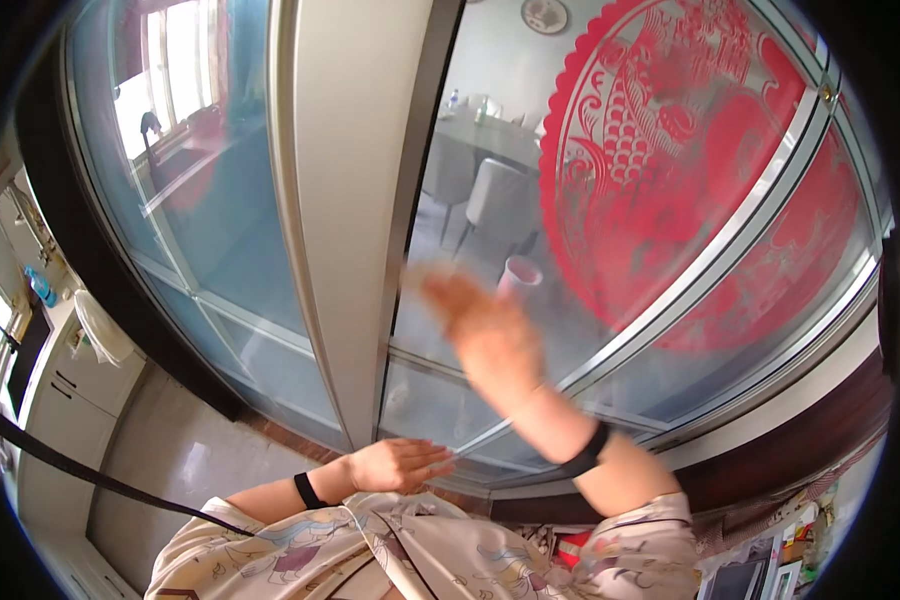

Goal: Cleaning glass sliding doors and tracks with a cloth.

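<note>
My right hand (491, 341) is raised before a glass sliding door panel (480, 247), its fingers reaching toward the panel's dark side frame (412, 225). Motion blurs the fingers, so whether they touch the glass or hold anything is unclear. Low in front of my chest, my left hand (401, 465) is empty, with its fingers stretched out and slightly spread. A large red paper-cut sticker (645, 172) with a fish pattern covers much of the glass. Left of the panel stands a wide cream upright (352, 210), and beyond it another bluish glass panel (232, 247).
Through the glass I see a grey chair (499, 195), a table (487, 135) and a pink bin (520, 276). A kitchen counter with white drawers (71, 390) and a blue bottle (40, 285) is at left. A dark strap (120, 480) crosses the lower left. Clutter (780, 555) lies lower right.
</note>
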### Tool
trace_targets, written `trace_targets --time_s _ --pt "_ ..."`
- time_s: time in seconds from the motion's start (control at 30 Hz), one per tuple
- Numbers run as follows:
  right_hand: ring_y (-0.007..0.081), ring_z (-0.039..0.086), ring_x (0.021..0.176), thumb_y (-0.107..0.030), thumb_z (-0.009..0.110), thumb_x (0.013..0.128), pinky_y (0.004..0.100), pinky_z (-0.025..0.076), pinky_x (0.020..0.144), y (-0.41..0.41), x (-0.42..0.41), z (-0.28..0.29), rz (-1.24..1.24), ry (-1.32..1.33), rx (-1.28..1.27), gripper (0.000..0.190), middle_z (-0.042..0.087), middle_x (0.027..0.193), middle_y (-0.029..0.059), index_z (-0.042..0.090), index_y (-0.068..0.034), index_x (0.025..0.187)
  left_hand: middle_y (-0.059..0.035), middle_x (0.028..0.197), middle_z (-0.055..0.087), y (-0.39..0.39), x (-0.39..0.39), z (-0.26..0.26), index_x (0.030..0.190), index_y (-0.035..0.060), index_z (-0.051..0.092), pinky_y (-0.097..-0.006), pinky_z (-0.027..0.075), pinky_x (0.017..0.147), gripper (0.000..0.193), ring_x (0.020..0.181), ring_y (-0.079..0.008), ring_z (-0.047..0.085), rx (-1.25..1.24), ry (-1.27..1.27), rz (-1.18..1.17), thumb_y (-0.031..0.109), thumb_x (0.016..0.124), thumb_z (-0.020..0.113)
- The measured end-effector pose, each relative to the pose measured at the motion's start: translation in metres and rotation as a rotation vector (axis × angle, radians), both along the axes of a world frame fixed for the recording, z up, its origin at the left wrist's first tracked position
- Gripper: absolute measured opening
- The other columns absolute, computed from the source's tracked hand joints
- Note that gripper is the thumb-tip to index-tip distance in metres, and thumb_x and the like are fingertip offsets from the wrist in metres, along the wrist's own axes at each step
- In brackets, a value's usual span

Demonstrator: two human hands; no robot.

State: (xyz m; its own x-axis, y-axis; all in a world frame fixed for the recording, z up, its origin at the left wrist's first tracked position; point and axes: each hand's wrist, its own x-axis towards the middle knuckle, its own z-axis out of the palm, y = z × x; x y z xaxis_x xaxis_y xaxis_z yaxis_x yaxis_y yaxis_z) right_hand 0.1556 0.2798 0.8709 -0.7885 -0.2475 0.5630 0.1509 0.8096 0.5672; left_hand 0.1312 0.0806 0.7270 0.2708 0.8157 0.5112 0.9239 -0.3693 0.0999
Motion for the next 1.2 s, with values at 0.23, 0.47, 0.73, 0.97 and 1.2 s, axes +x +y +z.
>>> trace_targets --time_s 0.23,0.47,0.73,0.97,1.2 --pt "0.0308 0.024 0.138 -0.033 0.048 0.091 0.0463 0.014 0.114 0.005 -0.021 0.197 -0.031 0.718 0.061 0.061 0.03 0.146 0.019 0.032 0.0 0.139 -0.0148 0.122 0.059 0.006 0.002 0.009 0.119 0.0021 0.057 -0.0365 0.048 0.093 0.043 0.109 -0.0252 0.06 0.071 -0.037 0.083 0.013 0.077 0.062" --pt "0.0239 0.026 0.139 -0.028 0.056 0.085 0.04 0.012 0.114 -0.031 -0.02 0.054 0.109 0.232 -0.242 0.061 0.032 0.148 0.0054 0.039 -0.01 0.14 -0.0067 0.133 0.052 -0.006 -0.016 0.006 0.119 0.0042 0.059 -0.0316 0.023 0.11 0.04 0.129 -0.0127 0.041 -0.092 0.337 0.729 0.012 0.08 0.053" --pt "0.0164 0.019 0.141 -0.024 0.04 0.092 0.0362 0.004 0.116 -0.026 -0.013 -0.039 -0.014 0.02 0.06 0.059 0.021 0.153 -0.0025 0.023 -0.016 0.148 -0.0031 0.129 0.054 -0.018 -0.022 -0.004 0.117 0.0053 0.061 -0.0312 0.022 0.111 0.04 0.124 -0.0105 0.045 -0.09 0.37 0.742 0.012 0.079 0.052" --pt "0.0106 -0.004 0.143 -0.019 0.031 0.09 0.0391 -0.007 0.116 0.011 0.038 -0.198 -0.206 -0.26 0.55 0.068 -0.005 0.156 -0.0015 -0.002 -0.02 0.15 -0.0062 0.128 0.054 -0.019 -0.021 -0.007 0.123 0.0042 0.056 -0.0346 0.015 0.115 0.048 0.126 -0.0113 0.042 -0.109 0.485 0.71 0.018 0.077 0.052" --pt "0.0117 -0.005 0.143 -0.013 0.039 0.089 0.0369 -0.011 0.116 0.049 0.074 -0.21 -0.234 -0.084 0.218 0.074 -0.009 0.156 -0.0038 -0.002 -0.024 0.149 -0.0057 0.137 0.048 -0.026 0.001 0.005 0.131 0.0117 0.05 -0.0396 0.015 0.113 0.058 0.132 -0.0159 0.037 -0.193 0.101 0.754 0.019 0.076 0.065"
